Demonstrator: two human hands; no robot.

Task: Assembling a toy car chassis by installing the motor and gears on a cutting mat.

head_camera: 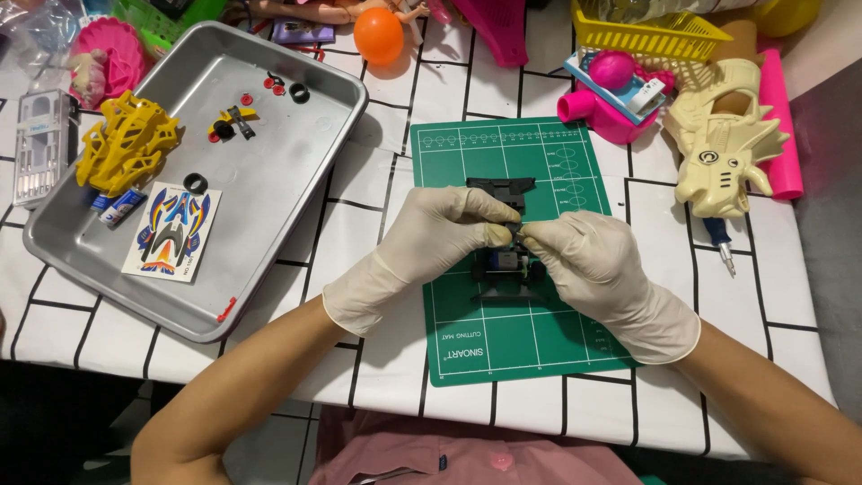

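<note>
A pink shirt is being seen at the nearest edge, at 6 o'clock, with both bare forearms reaching up from it. The worktop, covered in a white cloth with black grid lines, is being used to carry a green cutting mat at the centre. Over the mat, the two white-gloved hands are being brought together: the left hand and the right hand are meeting fingertip to fingertip, and something very small is being pinched between them, too small to be told. Directly beneath the fingers, a black toy car chassis is being left lying on the mat, its front part showing at 12 o'clock of the hands.

At 9 o'clock, a metal tray is being used to hold a sticker sheet, a yellow car body shell, a black ring and several small red and black parts. At 3 o'clock, a cream toy dinosaur head is being left beside a small screwdriver. Farther off, at 12 o'clock, an orange ball is being seen, and at 1 o'clock a yellow basket and a pink toy are being kept at the far edge.
</note>
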